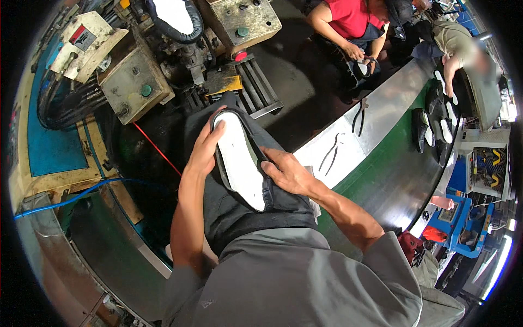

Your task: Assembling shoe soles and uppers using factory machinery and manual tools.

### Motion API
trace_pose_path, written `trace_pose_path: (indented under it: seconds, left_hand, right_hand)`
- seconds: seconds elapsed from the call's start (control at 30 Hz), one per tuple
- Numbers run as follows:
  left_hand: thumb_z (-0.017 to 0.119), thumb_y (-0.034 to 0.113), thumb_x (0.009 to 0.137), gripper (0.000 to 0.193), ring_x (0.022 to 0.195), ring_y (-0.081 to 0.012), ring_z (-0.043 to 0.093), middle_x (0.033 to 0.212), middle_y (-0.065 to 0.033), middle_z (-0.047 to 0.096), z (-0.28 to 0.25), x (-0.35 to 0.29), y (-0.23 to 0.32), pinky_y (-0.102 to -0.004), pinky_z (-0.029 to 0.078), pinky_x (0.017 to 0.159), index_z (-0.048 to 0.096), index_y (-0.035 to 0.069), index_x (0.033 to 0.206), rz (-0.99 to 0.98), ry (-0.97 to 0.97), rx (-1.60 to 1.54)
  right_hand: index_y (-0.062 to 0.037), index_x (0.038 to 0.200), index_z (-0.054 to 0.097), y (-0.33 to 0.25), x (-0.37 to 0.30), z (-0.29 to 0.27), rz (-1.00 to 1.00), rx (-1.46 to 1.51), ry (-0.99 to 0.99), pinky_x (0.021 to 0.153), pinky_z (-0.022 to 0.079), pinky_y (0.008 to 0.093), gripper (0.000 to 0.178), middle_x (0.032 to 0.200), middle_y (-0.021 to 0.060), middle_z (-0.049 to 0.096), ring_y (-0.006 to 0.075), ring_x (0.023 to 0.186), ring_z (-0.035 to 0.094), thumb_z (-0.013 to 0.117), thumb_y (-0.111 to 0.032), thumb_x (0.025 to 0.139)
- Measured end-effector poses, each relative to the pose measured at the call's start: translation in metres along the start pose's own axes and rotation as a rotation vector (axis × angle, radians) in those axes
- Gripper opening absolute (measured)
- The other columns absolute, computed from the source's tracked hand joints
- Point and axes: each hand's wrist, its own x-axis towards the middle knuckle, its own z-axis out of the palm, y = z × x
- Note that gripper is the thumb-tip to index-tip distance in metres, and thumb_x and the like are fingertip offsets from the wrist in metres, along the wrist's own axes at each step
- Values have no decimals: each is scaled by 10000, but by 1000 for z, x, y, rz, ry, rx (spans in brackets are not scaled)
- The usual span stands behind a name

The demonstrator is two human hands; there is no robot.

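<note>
A black shoe upper (251, 143) with a white sole-shaped insole (238, 155) facing up lies across my lap. My left hand (205, 148) is wrapped round its far left end, the thumb pressing on the white surface. On the right edge, my right hand (284, 171) grips the black upper, with its thumb near the rim. The underside of the shoe and some fingertips are hidden. Two pairs of pliers, one dark (359, 116) and one lighter (331, 154), lie on the metal ledge to my right.
Ahead stands a machine with grey control boxes (133, 90) and another white-soled shoe (175, 19) mounted on it. A green conveyor belt (376, 182) runs along my right, carrying several black shoes (433, 120). A person in red (351, 22) and another in beige (460, 43) work beyond.
</note>
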Motion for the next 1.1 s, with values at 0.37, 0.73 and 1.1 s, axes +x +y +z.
trace_pose_path:
  seconds: [0.37,0.73,1.1]
  left_hand:
    - [704,337,1100,615,1258,-188,621,1409,-132,659,35,-2,39,-338,491,1104,542,-7,1584,53,-34,384]
    - [681,366,1097,517,1305,-281,645,1396,-191,687,34,-24,22,-423,507,1106,650,31,1489,366,189,798]
    - [763,353,1036,582,1305,-208,629,1430,-109,683,-1,-23,57,-360,451,1154,647,37,1511,218,-114,674]
  right_hand:
    - [7,1696,347,-34,62,-2,-21,109,249,1194,450,479,943,1532,326,564,427,1423,566,762,-503,1019]
    - [52,1601,491,-43,58,20,-183,143,383,1223,412,503,801,1513,315,592,461,1430,517,813,-342,982]
    - [-63,1742,295,-18,49,-18,-146,700,-39,1336,269,443,966,1723,216,409,323,1632,331,811,-427,1011]
